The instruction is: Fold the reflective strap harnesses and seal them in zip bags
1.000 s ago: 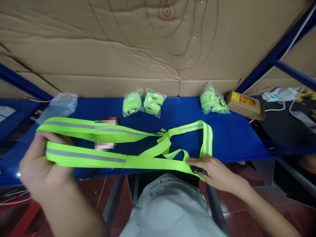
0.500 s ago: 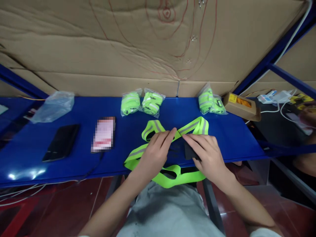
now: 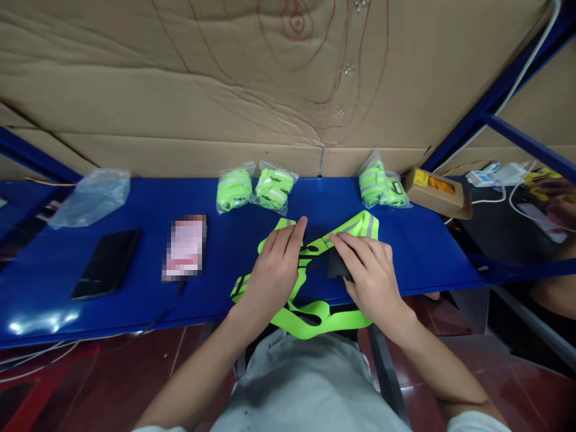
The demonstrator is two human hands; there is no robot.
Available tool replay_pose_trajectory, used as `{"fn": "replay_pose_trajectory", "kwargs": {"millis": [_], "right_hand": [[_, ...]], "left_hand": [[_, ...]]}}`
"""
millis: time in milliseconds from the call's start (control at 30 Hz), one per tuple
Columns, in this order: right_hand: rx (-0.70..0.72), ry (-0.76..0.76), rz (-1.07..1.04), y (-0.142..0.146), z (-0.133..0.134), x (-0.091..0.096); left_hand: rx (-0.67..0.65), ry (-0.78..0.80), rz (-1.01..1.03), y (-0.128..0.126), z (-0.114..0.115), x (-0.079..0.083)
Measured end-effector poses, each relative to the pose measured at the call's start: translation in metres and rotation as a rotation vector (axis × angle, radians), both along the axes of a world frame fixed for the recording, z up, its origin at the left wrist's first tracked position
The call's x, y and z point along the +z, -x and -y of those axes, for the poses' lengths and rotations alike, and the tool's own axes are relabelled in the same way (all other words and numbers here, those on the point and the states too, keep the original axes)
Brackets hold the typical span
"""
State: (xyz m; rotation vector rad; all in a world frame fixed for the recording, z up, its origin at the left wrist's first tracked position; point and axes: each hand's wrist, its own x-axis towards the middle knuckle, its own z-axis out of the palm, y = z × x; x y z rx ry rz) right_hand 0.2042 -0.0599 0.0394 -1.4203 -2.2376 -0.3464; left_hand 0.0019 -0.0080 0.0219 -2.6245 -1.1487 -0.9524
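Observation:
A neon-yellow reflective strap harness (image 3: pixel 315 330) with grey stripes lies in loops over the front of the blue table, one band hanging at its edge. My left hand (image 3: pixel 275 273) is closed around its left bands, index finger reaching forward; the thumb is hidden. A small black fitting shows on the strap beside these fingers. My right hand (image 3: pixel 371 264) pinches the striped band on the right, with a black flat piece (image 3: pixel 337 265) under its fingers. Whether that piece is joined to the harness cannot be seen.
Clear bags of folded neon straps (image 3: pixel 234 189) stand along the back, by a cardboard box (image 3: pixel 438 192) at right. On the left lie a black phone (image 3: pixel 107 264), a blurred-out screen device (image 3: pixel 184 247) with a cable and a plastic bag (image 3: pixel 92 198). Another person's arm (image 3: pixel 555 294) is far right.
My left hand has drawn slightly left and back, its fingertips parting from the right hand's. More of the strap and its black fitting now shows between the hands. The view has shifted a little.

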Motion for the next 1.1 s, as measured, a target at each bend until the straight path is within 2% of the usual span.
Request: {"fn": "replay_pose_trajectory", "kwargs": {"millis": [233, 333, 400, 500, 633, 700, 767, 833, 967, 1033, 1100], "right_hand": [[0.031, 0.061, -0.003, 0.002, -0.007, -0.005], [0.071, 0.071, 0.006, 0.008, -0.014, -0.012], [0.077, 0.074, -0.026, 0.010, -0.019, -0.013], [0.105, 0.087, -0.111, 0.008, -0.031, 0.000], [0.219, 0.074, -0.275, -0.003, -0.057, 0.033], [0.274, 0.080, -0.366, -0.008, -0.074, 0.045], [0.344, 0.133, -0.479, -0.012, -0.093, 0.048], [0.436, 0.257, -0.615, -0.015, -0.111, 0.042], [0.608, 0.666, -0.898, -0.027, -0.140, 0.012], [0.615, 0.831, -1.020, -0.033, -0.150, -0.005], [0.578, 0.953, -1.067, -0.036, -0.154, -0.019]], "left_hand": [[-0.015, 0.012, -0.190, -0.007, 0.002, -0.002], [-0.044, 0.020, -0.213, -0.014, 0.005, -0.004], [-0.016, 0.038, -0.187, -0.018, 0.003, 0.001], [-0.070, 0.131, -0.066, -0.013, -0.008, 0.023], [-0.409, 0.403, 0.206, 0.010, -0.039, 0.068], [-0.482, 0.545, 0.337, 0.020, -0.059, 0.078], [-0.505, 0.685, 0.441, 0.021, -0.079, 0.073], [-0.489, 0.833, 0.529, 0.018, -0.095, 0.056], [-0.436, 1.268, 0.941, 0.010, -0.110, 0.012], [-0.442, 1.382, 1.099, 0.008, -0.112, -0.004], [-0.459, 1.414, 1.128, 0.006, -0.111, -0.013]]}}
